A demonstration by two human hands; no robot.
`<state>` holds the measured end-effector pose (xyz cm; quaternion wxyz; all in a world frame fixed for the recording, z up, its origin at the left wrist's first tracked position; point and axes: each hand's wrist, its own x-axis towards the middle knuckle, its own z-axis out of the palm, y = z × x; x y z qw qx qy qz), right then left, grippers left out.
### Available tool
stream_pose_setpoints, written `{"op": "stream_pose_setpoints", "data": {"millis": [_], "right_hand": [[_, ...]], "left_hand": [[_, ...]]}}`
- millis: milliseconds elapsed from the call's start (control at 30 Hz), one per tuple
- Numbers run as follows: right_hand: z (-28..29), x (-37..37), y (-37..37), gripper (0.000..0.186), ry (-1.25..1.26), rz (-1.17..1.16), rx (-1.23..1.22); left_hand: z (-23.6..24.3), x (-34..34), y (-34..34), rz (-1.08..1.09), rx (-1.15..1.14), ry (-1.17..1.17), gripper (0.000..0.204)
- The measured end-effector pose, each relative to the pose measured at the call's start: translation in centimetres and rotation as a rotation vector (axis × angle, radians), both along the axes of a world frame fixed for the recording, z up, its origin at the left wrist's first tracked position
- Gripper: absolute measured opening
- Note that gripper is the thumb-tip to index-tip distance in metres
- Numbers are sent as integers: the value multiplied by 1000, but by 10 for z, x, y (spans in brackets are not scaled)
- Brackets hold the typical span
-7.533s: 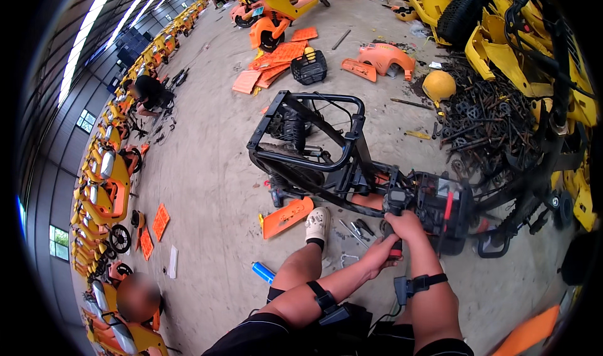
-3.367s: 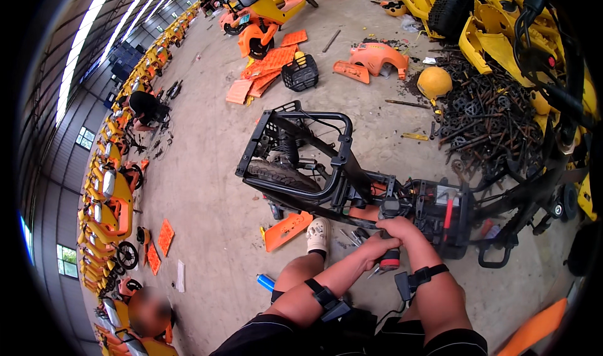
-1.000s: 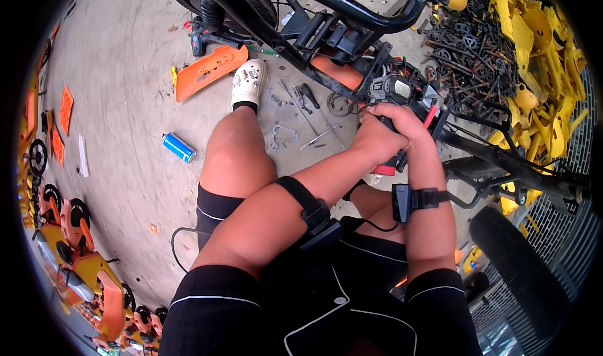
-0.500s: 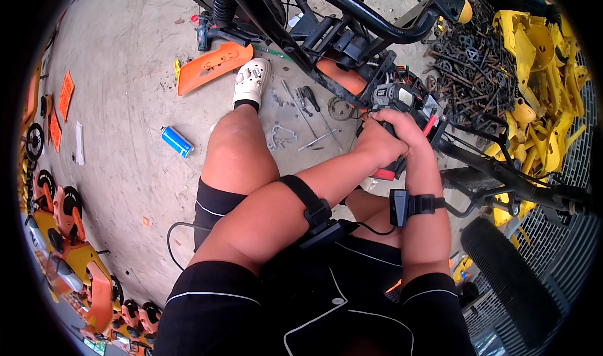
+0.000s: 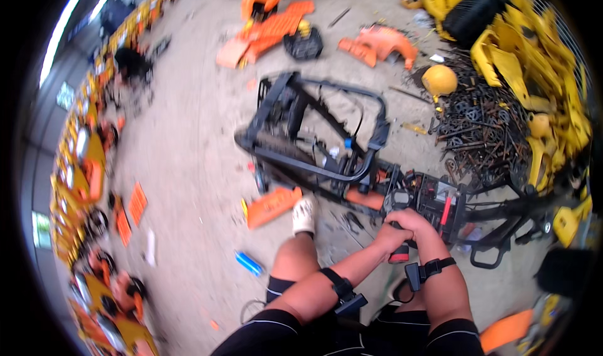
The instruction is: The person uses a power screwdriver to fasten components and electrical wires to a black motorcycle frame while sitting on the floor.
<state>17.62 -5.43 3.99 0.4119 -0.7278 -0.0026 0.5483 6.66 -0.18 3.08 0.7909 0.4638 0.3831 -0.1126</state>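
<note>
Both my hands close around a dark cordless power tool [image 5: 399,199] with a red-and-black battery [image 5: 399,255] at its lower end. My left hand [image 5: 391,238] wraps the handle from the left. My right hand [image 5: 407,220] is clasped over the top of it, and the fingers overlap. The tool's head points at the black frame [image 5: 377,124] of a stripped scooter or moped, among exposed wires and parts. What its tip touches is hidden. A red bar-shaped piece [image 5: 446,210] sits on the frame just right of my hands.
Orange panels [image 5: 274,206] lie on the concrete floor, with a blue can [image 5: 249,263] near my left leg. Rusty metal parts [image 5: 480,127] and yellow body panels [image 5: 502,67] are heaped at the right. Yellow and orange vehicles [image 5: 88,186] line the left side.
My view has tilted up, bringing the whole frame and the floor beyond into sight. My hands keep the same grip on the power tool.
</note>
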Motion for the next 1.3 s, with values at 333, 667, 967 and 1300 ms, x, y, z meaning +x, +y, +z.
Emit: {"op": "stream_pose_setpoints", "data": {"millis": [333, 667, 967, 1300], "right_hand": [[-31, 0, 12, 31, -33, 110, -20], [-13, -7, 13, 33, -27, 130, -3], [-24, 1, 10, 49, -133, 283, -5], [161, 12, -19, 73, -767, 518, 95]], "left_hand": [[2, -11, 11, 1, -73, 28, 28], [5, -17, 11, 16, -64, 49, 31], [-7, -13, 11, -27, -66, -16, 28], [6, -20, 24, -45, -91, 34, 19]]}}
